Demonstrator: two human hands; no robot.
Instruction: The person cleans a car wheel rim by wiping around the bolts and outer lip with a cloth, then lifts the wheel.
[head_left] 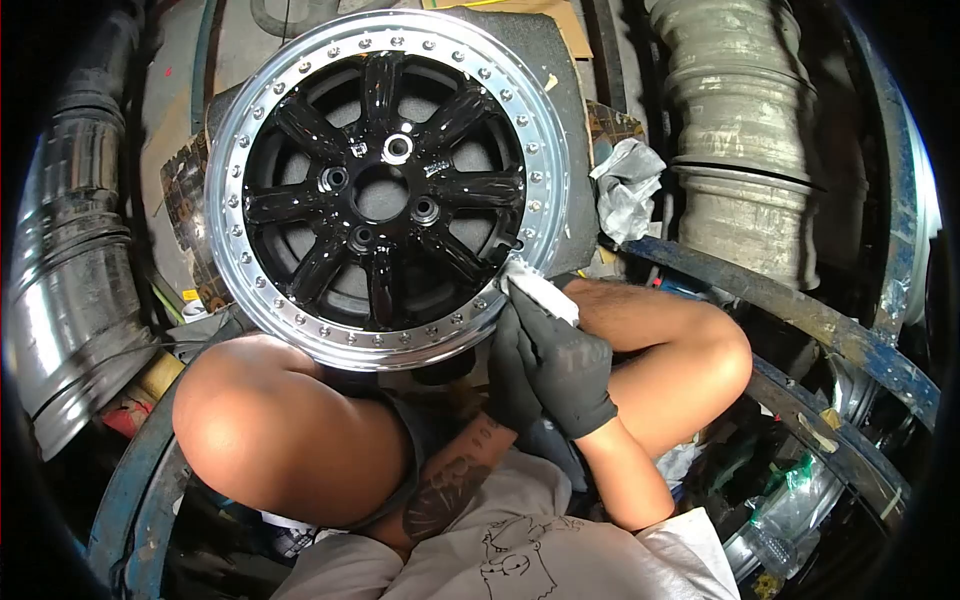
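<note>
A car wheel (381,95) with glossy black spokes and a polished silver lip lies face up before my knees. Small bolts ring its lip. My right hand (570,365), in a dark grey glove, is closed on a white folded cloth (542,290) at the wheel's lower right lip. The cloth's tip touches the lip close to a spoke end. My left hand (513,370), gloved too, is pressed up beside the right one, just below the lip. Its fingers are largely hidden, so its grip does not show.
A grey padded surface (560,110) supports the wheel. Crumpled grey paper (628,190) sits to its right. Bare metal wheel barrels (740,130) are stacked at right, shiny ones (75,260) at left. Blue metal frame bars (780,300) run along the right side.
</note>
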